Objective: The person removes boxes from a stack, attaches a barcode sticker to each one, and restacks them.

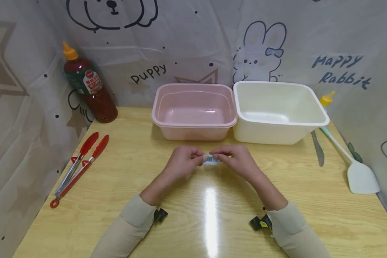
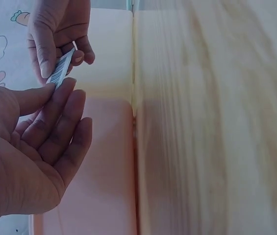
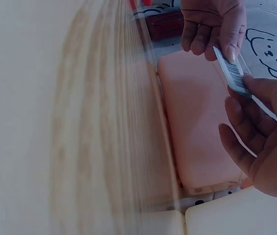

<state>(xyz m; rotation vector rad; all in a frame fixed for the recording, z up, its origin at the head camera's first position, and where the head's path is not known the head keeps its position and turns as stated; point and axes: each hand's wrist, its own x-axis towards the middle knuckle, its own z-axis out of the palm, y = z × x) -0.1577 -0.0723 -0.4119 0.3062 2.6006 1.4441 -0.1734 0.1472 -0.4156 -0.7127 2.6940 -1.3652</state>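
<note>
A small flat white piece with a barcode (image 1: 211, 159) is held between both hands in the head view, just in front of the two bins. My left hand (image 1: 184, 162) pinches its left end between thumb and fingers. The right hand (image 1: 238, 161) pinches the opposite end in the same way. In the left wrist view the barcoded piece (image 2: 62, 67) is tilted, with black bars facing the camera. The right wrist view shows the barcoded piece (image 3: 233, 72) as thin, with a greenish end near the right thumb. Whether it is a label or a sachet I cannot tell.
Behind the hands stand a pink bin (image 1: 195, 132) and a white bin (image 1: 271, 134), side by side. Red-handled tongs (image 1: 80, 166) and a red sauce bottle (image 1: 90, 87) are at left. At right lie a knife (image 1: 318, 149) and a white spatula (image 1: 362, 177); a yellow-tipped bottle (image 1: 326, 99) is partly hidden.
</note>
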